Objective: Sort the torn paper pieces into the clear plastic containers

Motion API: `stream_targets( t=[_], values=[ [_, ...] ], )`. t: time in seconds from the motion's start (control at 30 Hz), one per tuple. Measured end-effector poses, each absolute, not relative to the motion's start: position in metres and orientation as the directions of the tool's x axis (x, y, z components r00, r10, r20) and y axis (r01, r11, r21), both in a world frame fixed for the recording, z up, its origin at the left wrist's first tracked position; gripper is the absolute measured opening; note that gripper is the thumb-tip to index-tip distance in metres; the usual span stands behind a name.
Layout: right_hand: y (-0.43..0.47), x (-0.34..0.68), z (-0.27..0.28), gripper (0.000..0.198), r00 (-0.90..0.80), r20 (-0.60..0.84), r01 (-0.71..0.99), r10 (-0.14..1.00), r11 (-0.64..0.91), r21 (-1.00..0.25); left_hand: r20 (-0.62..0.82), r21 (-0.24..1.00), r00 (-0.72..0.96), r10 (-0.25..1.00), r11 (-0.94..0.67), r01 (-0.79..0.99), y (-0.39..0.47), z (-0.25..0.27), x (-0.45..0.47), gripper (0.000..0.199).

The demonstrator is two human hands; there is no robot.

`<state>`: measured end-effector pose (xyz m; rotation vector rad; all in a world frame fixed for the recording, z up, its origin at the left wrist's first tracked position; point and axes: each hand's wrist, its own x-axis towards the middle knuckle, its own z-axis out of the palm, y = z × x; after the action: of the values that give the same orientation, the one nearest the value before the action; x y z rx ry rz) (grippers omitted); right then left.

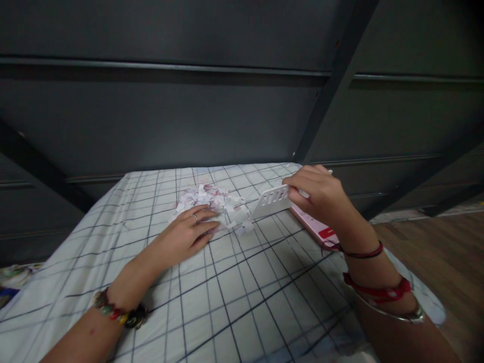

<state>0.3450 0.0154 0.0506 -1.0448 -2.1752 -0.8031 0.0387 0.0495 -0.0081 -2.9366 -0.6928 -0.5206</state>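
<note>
A loose heap of small torn paper scraps [204, 196], white with some pinkish bits, lies on the checked cloth [242, 282]. My left hand [191, 229] rests at the heap's near left edge, palm down, fingers stretched out and touching scraps. In my right hand [315, 194] is a white slotted spatula [274, 200], gripped with the fingers wrapped round it. Its flat blade stands tilted on its edge at the right side of the heap, close to a few scraps. Most of its handle is hidden by the hand.
A flat pink case or box [312, 224] with a red patch lies under my right hand and wrist. Dark grey panels [189, 121] rise behind the cloth's far edge. Wooden floor [434, 252] shows at right, and blurred items [15, 280] sit low at left.
</note>
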Motion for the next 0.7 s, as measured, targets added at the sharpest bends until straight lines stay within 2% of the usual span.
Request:
stream_targets(
  t=[0.17,0.37,0.57,0.7],
  values=[
    [0.0132,0.3456,0.0523,0.016,-0.53,0.683,0.823,0.502,0.498,0.273,0.339,0.004,0.843,0.418,-0.896,0.443,0.0491,-0.0067,0.0391,0.025],
    [0.0129,0.3467,0.0528,0.018,-0.473,0.689,0.876,0.549,0.376,0.301,0.366,-0.001,0.84,0.401,-0.902,0.432,0.0485,-0.0064,0.0392,0.024],
    [0.0119,0.347,0.0527,0.02,-0.465,0.66,0.877,0.59,0.408,0.253,0.356,-0.015,0.844,0.402,-0.9,0.435,0.0485,-0.0075,0.04,0.025],
    [0.0105,0.3491,0.0543,0.018,-0.443,0.707,0.882,0.551,0.408,0.234,0.35,-0.015,0.845,0.404,-0.899,0.437,0.0487,-0.0086,0.0398,0.026]
  ],
)
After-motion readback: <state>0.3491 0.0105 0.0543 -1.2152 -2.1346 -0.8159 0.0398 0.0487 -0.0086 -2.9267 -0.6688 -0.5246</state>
